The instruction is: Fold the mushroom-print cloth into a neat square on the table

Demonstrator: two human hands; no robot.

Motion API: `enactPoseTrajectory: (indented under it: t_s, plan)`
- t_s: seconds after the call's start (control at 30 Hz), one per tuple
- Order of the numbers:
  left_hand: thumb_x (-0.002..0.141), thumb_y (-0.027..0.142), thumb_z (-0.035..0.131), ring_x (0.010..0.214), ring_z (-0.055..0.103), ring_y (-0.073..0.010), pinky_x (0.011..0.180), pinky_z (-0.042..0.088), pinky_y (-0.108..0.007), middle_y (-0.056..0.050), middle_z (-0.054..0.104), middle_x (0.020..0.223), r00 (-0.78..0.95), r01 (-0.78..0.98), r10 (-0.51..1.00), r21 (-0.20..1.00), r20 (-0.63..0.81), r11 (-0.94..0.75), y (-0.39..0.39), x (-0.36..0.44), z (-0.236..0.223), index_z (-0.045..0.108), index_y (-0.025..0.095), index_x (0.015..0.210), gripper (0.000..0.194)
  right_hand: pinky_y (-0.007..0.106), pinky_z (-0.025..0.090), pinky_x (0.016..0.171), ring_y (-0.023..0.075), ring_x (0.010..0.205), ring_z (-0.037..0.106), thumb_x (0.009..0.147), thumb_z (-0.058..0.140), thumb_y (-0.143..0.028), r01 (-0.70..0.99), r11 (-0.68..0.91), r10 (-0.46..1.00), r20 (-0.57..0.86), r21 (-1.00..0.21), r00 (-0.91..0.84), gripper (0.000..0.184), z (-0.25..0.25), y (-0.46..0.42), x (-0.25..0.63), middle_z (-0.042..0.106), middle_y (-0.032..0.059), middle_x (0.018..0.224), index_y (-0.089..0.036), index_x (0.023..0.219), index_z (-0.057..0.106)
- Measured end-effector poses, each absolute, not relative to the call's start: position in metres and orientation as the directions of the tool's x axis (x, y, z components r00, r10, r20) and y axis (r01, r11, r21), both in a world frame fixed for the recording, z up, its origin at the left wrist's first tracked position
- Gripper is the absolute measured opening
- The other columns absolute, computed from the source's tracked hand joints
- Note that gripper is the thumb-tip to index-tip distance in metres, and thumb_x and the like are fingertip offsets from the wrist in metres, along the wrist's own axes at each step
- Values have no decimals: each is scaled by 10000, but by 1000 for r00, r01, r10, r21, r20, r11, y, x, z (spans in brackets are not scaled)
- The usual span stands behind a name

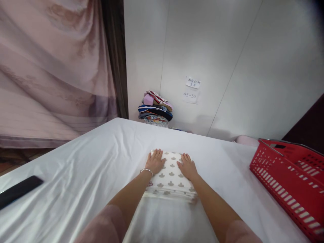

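Pink sleeves, two in number [103,226], lie nearest the camera at the lower edge of the view. From them, two bare forearms [215,202] extend forward and converge on one folded fabric [171,174], white with a grey-brown repeat motif, located at the middle of the counter [106,152].

Hand state: the left hand [155,162] is open, palm down, on the left side of the folded fabric; the right hand [188,166] is open, palm down, on its right side. Neither hand grips. Both are toward the far end, with the patterned face between them; neither is clearly nearer. The layered fold edge faces the person. The long axis appears to run away from the body, though foreshortening makes this uncertain.

Count of surrounding items:
- Bracelet [146,171]: one, left wrist.
- Red basket [305,194]: one, right side of the counter.
- Black flat object [21,191]: one, left side.
- Stack of folded textiles [155,110]: one, beyond the far edge; layers not countable.
- Paper notes [193,83]: two, one above the other, on the wall [227,37].
- Curtain [55,67]: one, far left.
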State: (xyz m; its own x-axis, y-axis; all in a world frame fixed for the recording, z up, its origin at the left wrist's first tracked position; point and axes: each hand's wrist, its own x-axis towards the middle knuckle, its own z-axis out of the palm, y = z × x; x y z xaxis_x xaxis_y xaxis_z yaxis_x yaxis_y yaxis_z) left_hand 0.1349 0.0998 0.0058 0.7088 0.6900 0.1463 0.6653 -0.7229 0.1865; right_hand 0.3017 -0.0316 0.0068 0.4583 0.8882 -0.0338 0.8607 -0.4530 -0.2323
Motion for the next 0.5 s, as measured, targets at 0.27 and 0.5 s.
enactPoseTrajectory:
  t_s: [0.27, 0.5]
  plan:
    - [866, 397, 339, 1379, 120, -274, 1076, 177, -511, -76, 167, 1505, 630, 725, 767, 264, 121, -636, 78, 104, 11, 281, 146, 1401, 594, 478, 114, 1082, 195, 1388, 36, 904, 204, -492, 856, -462, 885, -59, -233, 462, 633, 7, -27, 301, 108, 57, 1516, -149, 1436, 197]
    - [884, 315, 320, 1241, 411, -227, 1012, 312, -354, -131, 380, 1405, 483, 772, 874, 451, 41, -448, 68, 81, 20, 346, 138, 1341, 490, 472, 121, 1093, 205, 1391, 28, 885, 313, -442, 795, -484, 872, -126, -366, 473, 617, 19, -25, 304, 102, 51, 1517, -168, 1431, 220]
